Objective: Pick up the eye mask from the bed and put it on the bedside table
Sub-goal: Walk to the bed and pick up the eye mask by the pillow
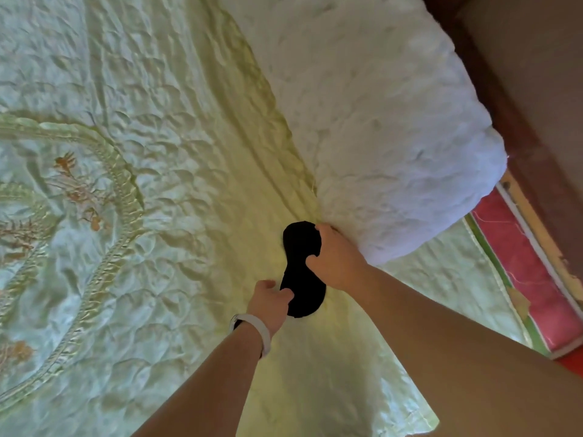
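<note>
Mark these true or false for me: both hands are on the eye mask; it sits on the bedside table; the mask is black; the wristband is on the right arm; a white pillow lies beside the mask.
1. Both hands are on the eye mask. True: the left hand grips its near end, the right hand its far end.
2. It sits on the bedside table. False: it is over the green bedspread; no table is in view.
3. The mask is black. True.
4. The wristband is on the right arm. False: it is on the left wrist.
5. A white pillow lies beside the mask. True.
</note>
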Available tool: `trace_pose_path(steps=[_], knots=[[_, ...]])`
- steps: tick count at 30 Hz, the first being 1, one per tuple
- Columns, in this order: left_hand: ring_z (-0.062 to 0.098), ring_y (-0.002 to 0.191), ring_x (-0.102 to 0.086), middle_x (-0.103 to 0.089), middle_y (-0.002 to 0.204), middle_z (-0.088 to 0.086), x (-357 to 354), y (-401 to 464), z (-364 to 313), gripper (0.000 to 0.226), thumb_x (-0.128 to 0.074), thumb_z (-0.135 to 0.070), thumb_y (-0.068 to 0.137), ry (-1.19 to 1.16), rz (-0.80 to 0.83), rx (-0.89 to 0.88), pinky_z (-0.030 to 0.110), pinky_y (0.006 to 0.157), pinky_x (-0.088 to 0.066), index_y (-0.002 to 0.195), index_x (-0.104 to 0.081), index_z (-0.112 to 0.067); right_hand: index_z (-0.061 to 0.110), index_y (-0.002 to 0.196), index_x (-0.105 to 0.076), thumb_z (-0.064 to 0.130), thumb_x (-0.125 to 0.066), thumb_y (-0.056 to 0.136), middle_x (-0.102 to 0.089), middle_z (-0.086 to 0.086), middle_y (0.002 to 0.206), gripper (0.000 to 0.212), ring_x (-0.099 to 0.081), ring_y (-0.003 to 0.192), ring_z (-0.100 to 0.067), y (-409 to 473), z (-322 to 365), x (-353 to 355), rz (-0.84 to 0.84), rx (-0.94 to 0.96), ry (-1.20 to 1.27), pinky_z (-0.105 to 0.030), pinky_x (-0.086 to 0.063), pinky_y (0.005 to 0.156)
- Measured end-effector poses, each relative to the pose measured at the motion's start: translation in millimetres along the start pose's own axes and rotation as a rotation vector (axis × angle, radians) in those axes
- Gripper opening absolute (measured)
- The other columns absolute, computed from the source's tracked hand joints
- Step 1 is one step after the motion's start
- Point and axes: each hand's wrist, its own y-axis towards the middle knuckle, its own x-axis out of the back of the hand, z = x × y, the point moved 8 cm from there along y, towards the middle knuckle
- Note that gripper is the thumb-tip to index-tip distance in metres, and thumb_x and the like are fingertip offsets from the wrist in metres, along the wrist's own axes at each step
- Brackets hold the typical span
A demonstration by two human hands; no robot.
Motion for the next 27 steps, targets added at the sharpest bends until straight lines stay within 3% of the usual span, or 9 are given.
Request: trace_pose_path(steps=[3, 6, 8, 11, 17, 19, 20, 24, 27], knots=[[0.029, 0.096, -0.061, -0.062, 0.107, 0.008, -8.4, 11.0, 1.9, 0.046, -0.056, -0.027, 0.08, -0.019, 0.034, 0.031, 0.047, 0.087, -0.052, 0.123, -0.048, -0.017, 0.019, 0.142, -0.026, 0.018, -0.054, 0.081, -0.056, -0.005, 0.122, 0.066, -0.057, 0.099, -0.026, 7.8, -6.7, -2.8, -0.024, -0.04, 0.028, -0.03, -0.044, 0.07], [0.025, 0.078, -0.064, -0.069, 0.09, 0.008, -13.7, 12.8, 2.4, 0.031, -0.054, -0.019, 0.082, -0.034, 0.08, 0.027, 0.038, 0.074, -0.053, 0.11, -0.064, -0.009, 0.018, 0.102, -0.054, 0.01, -0.05, 0.08, -0.058, 0.001, 0.093, 0.024, -0.055, 0.081, -0.021, 10.8, -7.5, -3.2, -0.048, -0.028, 0.035, -0.026, -0.039, 0.059], [0.027, 0.086, -0.064, -0.069, 0.098, 0.01, -12.7, 9.3, 2.1, 0.031, -0.052, -0.018, 0.084, -0.064, 0.075, 0.026, 0.038, 0.078, -0.052, 0.112, -0.063, -0.009, 0.019, 0.066, -0.042, 0.005, -0.047, 0.077, -0.047, 0.004, 0.066, 0.018, -0.044, 0.058, -0.015, 7.5, -4.4, -3.1, -0.041, -0.001, 0.023, -0.025, -0.028, 0.047], [0.03, 0.099, -0.062, -0.066, 0.112, 0.014, -1.5, -7.6, -3.4, 0.021, -0.05, -0.015, 0.088, -0.204, 0.045, 0.05, 0.05, 0.094, -0.05, 0.102, -0.064, -0.012, 0.014, 0.063, -0.036, 0.004, -0.047, 0.074, -0.039, 0.002, 0.058, 0.019, -0.034, 0.05, -0.014, -5.3, 2.8, 5.0, -0.045, 0.021, 0.121, -0.028, -0.027, 0.045], [0.031, 0.102, -0.065, -0.068, 0.114, 0.013, 30.7, -63.9, -36.9, 0.027, -0.049, -0.019, 0.092, -0.532, 0.049, -0.008, 0.048, 0.089, -0.054, 0.115, -0.061, -0.011, 0.014, 0.071, -0.043, 0.01, -0.048, 0.076, -0.043, -0.002, 0.065, 0.008, -0.037, 0.057, -0.012, -54.6, 37.8, 46.1, -0.135, 0.149, 0.289, -0.027, -0.033, 0.051], [0.031, 0.1, -0.067, -0.069, 0.112, 0.014, 40.7, -87.6, -55.8, 0.028, -0.049, -0.019, 0.093, -0.578, 0.057, -0.051, 0.046, 0.084, -0.055, 0.116, -0.061, -0.01, 0.018, 0.098, -0.056, 0.011, -0.047, 0.078, -0.058, 0.007, 0.098, 0.023, -0.05, 0.079, -0.007, -75.9, 54.2, 63.3, -0.163, 0.232, 0.285, -0.017, -0.04, 0.064], [0.031, 0.099, -0.068, -0.07, 0.111, 0.015, 45.1, -100.4, -65.2, 0.028, -0.049, -0.019, 0.093, -0.594, 0.063, -0.07, 0.045, 0.082, -0.056, 0.116, -0.061, -0.01, 0.019, 0.108, -0.056, 0.012, -0.047, 0.079, -0.053, 0.015, 0.117, 0.031, -0.048, 0.091, -0.001, -87.0, 62.2, 71.4, -0.172, 0.276, 0.275, -0.01, -0.036, 0.07], [0.026, 0.085, -0.073, -0.077, 0.092, 0.01, 61.7, -156.2, -99.7, 0.024, -0.047, -0.019, 0.094, -0.63, 0.06, -0.136, 0.036, 0.062, -0.057, 0.105, -0.067, -0.011, 0.024, 0.081, -0.05, 0.013, -0.048, 0.078, -0.03, 0.029, 0.139, 0.011, -0.029, 0.112, 0.021, -138.2, 104.7, 104.0, -0.174, 0.488, 0.189, -0.005, -0.031, 0.075], [0.028, 0.083, -0.072, -0.077, 0.088, 0.011, 70.2, -201.6, -121.9, 0.024, -0.048, -0.018, 0.092, -0.669, 0.067, -0.199, 0.038, 0.066, -0.056, 0.102, -0.068, -0.009, 0.033, 0.073, -0.041, 0.008, -0.045, 0.075, -0.045, 0.018, 0.137, 0.026, -0.046, 0.115, 0.002, -182.4, 140.2, 130.2, -0.186, 0.626, 0.17, -0.018, -0.043, 0.074]])
